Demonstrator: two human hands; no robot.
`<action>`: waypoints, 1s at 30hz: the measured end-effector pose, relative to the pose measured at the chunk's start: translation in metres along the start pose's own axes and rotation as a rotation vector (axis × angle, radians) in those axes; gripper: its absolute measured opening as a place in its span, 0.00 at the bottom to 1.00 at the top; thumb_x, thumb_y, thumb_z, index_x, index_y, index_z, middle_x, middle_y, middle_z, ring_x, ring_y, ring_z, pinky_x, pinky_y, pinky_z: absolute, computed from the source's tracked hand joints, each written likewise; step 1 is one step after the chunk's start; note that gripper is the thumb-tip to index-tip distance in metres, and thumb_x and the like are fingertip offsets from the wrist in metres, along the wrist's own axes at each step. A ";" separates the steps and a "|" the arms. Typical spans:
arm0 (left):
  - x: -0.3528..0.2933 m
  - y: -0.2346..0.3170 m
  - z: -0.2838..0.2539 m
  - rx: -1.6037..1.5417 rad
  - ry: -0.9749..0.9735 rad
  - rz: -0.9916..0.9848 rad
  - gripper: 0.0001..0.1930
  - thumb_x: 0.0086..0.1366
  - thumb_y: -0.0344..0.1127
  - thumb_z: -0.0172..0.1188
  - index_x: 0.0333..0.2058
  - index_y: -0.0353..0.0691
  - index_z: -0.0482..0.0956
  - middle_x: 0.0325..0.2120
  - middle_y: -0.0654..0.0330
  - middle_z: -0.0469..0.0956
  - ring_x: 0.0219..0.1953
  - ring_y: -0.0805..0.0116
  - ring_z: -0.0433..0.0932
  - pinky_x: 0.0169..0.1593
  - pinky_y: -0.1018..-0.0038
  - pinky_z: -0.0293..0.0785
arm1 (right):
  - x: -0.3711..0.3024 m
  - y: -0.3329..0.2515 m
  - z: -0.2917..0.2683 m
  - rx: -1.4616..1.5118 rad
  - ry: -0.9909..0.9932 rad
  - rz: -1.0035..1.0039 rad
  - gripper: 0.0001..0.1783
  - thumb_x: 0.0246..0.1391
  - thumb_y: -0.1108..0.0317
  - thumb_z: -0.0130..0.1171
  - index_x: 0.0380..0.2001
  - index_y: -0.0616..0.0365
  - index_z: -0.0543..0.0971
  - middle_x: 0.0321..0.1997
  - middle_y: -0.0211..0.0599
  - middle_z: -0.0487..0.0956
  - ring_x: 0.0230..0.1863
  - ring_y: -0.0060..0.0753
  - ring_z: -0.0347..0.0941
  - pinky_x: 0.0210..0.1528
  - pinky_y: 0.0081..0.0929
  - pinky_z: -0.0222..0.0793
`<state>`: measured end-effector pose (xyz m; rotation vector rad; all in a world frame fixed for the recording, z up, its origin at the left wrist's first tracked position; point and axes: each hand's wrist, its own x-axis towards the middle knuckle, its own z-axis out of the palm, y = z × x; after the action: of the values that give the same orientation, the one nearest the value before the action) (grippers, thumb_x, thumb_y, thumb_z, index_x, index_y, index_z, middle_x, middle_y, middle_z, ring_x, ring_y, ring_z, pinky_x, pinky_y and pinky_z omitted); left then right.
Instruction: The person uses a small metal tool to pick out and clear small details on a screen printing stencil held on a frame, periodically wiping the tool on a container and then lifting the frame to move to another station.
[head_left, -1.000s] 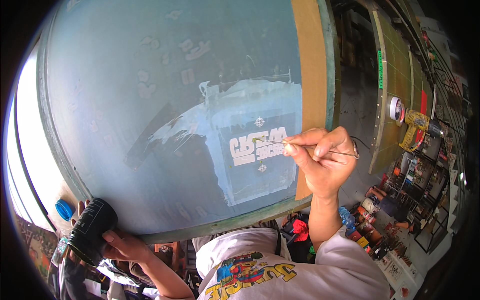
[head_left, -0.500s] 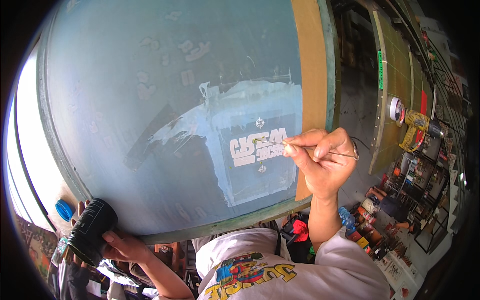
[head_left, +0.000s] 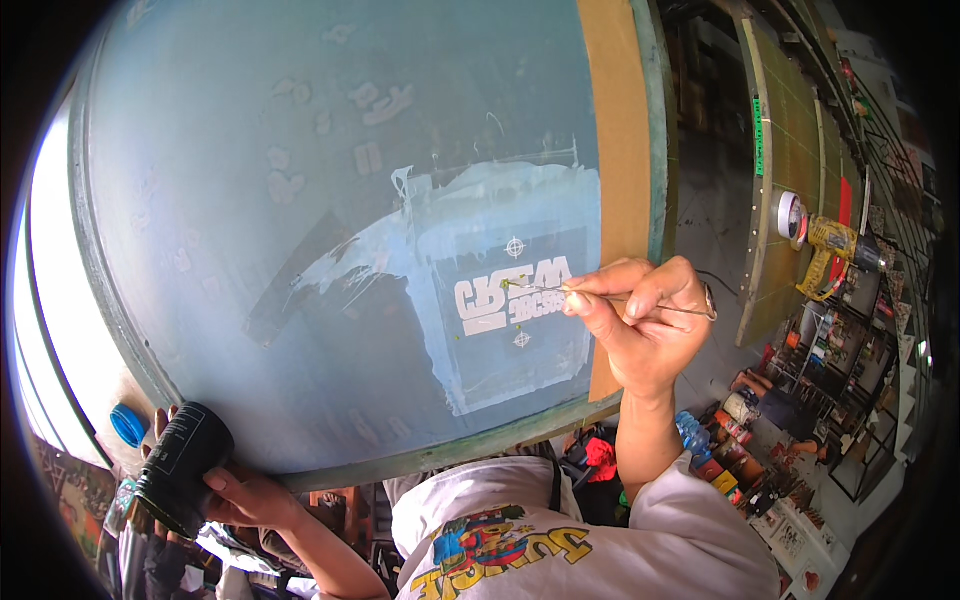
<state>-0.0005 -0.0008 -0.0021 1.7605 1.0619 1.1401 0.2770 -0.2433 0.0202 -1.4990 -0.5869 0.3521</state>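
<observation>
In the head view, our right hand (head_left: pixel 650 325) pinches a thin rod (head_left: pixel 540 288) between fingers and thumb, its tip at the pale lettering (head_left: pixel 490 302), toward nine o'clock. Our left hand (head_left: pixel 250 497) wraps a tilted dark jar (head_left: pixel 185 465) at eight o'clock. We'd do well to dab lightly, wrist steady, sparing the screen (head_left: pixel 300 400).

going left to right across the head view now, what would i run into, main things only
Blue lid → black jar → white lettering → right hand → white roll → yellow power tool
</observation>
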 end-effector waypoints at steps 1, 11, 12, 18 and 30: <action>0.000 0.001 0.002 -0.009 0.009 -0.010 0.30 0.68 0.47 0.55 0.60 0.33 0.59 0.59 0.41 0.65 0.60 0.46 0.68 0.61 0.54 0.70 | 0.000 0.001 0.000 0.001 0.004 0.001 0.18 0.46 0.91 0.61 0.28 0.60 0.65 0.31 0.55 0.81 0.36 0.39 0.82 0.39 0.31 0.82; -0.001 0.003 0.002 -0.012 0.003 -0.035 0.29 0.68 0.47 0.54 0.60 0.34 0.60 0.59 0.42 0.65 0.61 0.47 0.67 0.61 0.54 0.70 | 0.001 0.001 0.001 -0.009 0.003 -0.004 0.18 0.47 0.91 0.61 0.28 0.59 0.65 0.31 0.55 0.81 0.36 0.38 0.83 0.39 0.31 0.82; -0.001 0.004 0.003 -0.010 0.007 -0.031 0.29 0.68 0.47 0.54 0.60 0.34 0.60 0.59 0.42 0.65 0.61 0.47 0.67 0.61 0.54 0.70 | 0.001 0.000 0.001 -0.001 0.007 0.002 0.18 0.47 0.91 0.61 0.28 0.59 0.65 0.31 0.55 0.81 0.36 0.38 0.83 0.39 0.31 0.82; 0.000 0.003 0.002 -0.023 -0.016 -0.020 0.29 0.68 0.46 0.55 0.60 0.36 0.60 0.59 0.43 0.66 0.60 0.47 0.67 0.61 0.54 0.70 | 0.000 0.001 0.001 -0.012 0.012 0.004 0.18 0.47 0.91 0.61 0.28 0.59 0.65 0.31 0.56 0.81 0.36 0.38 0.82 0.39 0.30 0.82; 0.000 0.005 0.005 -0.036 0.005 -0.034 0.29 0.68 0.46 0.54 0.61 0.38 0.58 0.59 0.42 0.65 0.61 0.47 0.67 0.61 0.54 0.69 | 0.000 0.001 0.001 -0.004 0.002 -0.002 0.18 0.47 0.91 0.61 0.28 0.59 0.65 0.31 0.55 0.81 0.36 0.39 0.83 0.39 0.31 0.82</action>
<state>0.0047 -0.0037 0.0008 1.7056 1.0643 1.1369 0.2769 -0.2427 0.0188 -1.5026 -0.5876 0.3479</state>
